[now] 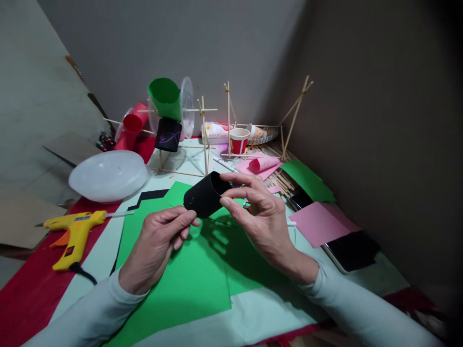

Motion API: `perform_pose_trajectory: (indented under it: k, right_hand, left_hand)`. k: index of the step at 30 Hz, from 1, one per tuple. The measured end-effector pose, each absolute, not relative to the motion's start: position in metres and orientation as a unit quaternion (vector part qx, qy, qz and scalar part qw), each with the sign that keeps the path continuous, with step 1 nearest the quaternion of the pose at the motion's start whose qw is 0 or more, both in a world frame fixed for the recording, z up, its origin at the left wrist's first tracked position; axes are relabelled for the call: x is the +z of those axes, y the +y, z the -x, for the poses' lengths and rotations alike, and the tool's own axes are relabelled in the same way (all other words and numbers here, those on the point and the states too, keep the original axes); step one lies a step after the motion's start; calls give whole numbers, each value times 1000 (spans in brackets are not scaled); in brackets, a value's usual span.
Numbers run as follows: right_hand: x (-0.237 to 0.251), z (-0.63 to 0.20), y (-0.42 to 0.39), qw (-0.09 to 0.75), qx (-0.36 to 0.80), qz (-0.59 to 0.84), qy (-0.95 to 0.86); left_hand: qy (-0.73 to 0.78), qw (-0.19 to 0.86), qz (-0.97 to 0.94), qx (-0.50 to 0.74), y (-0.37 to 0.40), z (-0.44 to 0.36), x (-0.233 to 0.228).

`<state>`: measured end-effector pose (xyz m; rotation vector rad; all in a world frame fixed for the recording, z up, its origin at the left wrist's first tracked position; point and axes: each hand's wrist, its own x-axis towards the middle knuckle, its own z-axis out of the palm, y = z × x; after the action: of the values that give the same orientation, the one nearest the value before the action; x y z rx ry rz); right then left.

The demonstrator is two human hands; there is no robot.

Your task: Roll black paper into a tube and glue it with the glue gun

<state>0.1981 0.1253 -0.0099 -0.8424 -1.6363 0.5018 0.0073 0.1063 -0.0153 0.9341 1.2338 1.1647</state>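
Black tube (201, 198), held above a green sheet (195, 274); left hand (156, 246) pinching its lower edge; right hand (265, 221) half-curled, thumb and fingers gripping its open rim; packet (216, 132) lettering too small to read.

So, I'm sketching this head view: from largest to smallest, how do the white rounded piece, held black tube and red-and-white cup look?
1. White rounded piece
2. Held black tube
3. Red-and-white cup

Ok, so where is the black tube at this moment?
In the head view, the black tube is near the middle, above the green paper, held between the left hand and the right hand.
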Motion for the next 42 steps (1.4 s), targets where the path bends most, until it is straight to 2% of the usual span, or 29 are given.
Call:
perform_pose_trajectory:
  k: [4, 8, 12, 16, 22, 28, 42]
  right_hand:
    - [-14, -198, 130, 595, 301, 356, -655]
    - [-21, -196, 138, 596, 419, 338, -596]
    - [-26, -195, 142, 597, 458, 322, -575]
    - [-28, -195, 139, 598, 472, 321, -563]
    - [-29, -194, 137, 604, 479, 316, -553]
    - [-28, -193, 137, 604, 487, 320, -543]
    - [-18, -190, 127, 556, 490, 370, -561]
  left_hand:
    - [532, 500, -452, 512, 103, -4, -11]
    - [541, 371, -551, 516, 97, -1, -5]
    - [536, 290, -595, 524, 95, -1, -2]
    - [532, 313, -589, 521, 97, -1, -4]
    - [521, 418, -533, 520, 99, 2, -14]
    - [489, 480, -481, 547, 102, 0, -16]
    - [502, 476, -475, 544, 106, 2, -19]
